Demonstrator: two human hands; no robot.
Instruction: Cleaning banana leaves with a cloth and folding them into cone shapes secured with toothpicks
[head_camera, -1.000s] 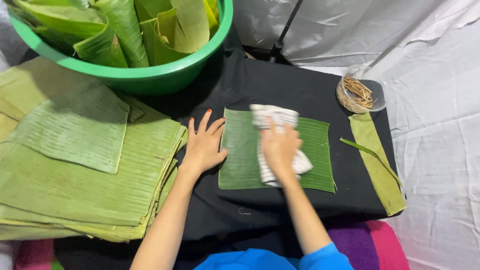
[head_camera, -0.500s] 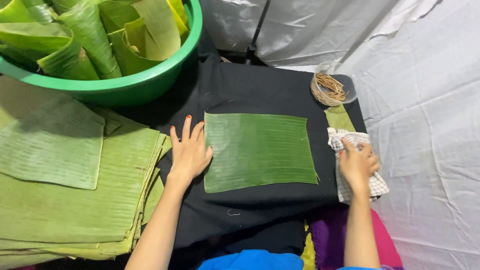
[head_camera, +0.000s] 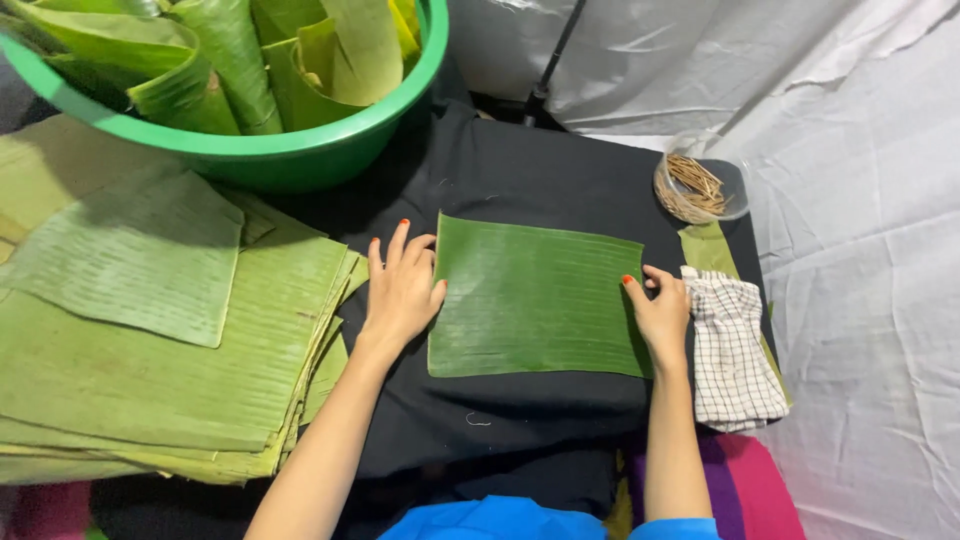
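The counter (head_camera: 520, 170) carries a flat leaf (head_camera: 535, 298) at its middle. The left hand (head_camera: 402, 290) stays spread at its left edge; the right hand (head_camera: 662, 312), open, has dropped the cloth (head_camera: 735, 350) beside it and returned to the right edge

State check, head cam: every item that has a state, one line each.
banana leaf piece: flat, unfolded, on the black cloth
left hand: open, flat, at the leaf's left edge
right hand: open, at the leaf's right edge, beside the checked cloth
checked cloth: crumpled, lying loose
green basin: full of rolled leaves
leaf stack: piled flat
clear bowl: holds thin sticks
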